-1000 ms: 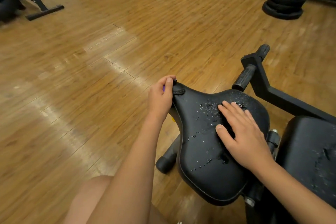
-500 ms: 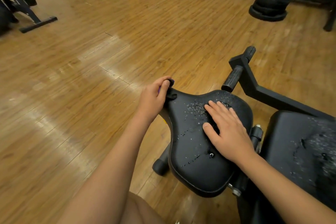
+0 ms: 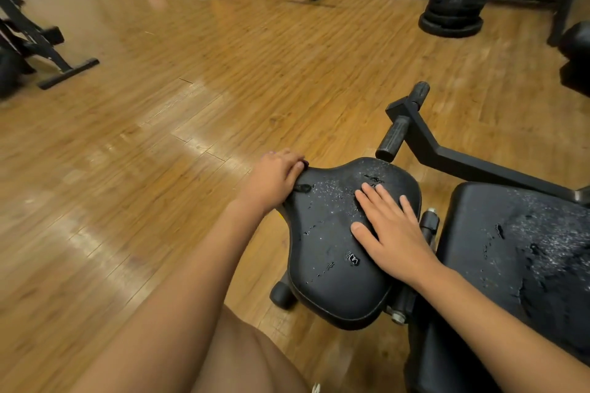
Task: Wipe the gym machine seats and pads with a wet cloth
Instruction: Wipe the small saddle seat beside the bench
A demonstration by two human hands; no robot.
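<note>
On black wet seat pad [image 3: 335,265]: right hand [image 3: 394,233] flat, fingers spread, palm down; left hand [image 3: 274,179] curled gripping its far-left edge.

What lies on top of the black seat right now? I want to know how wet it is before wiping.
Water droplets speckle the seat, with a larger drop near the right hand, which lies flat on it. The left hand grips its edge. No cloth shows; under the palm is hidden.
</note>
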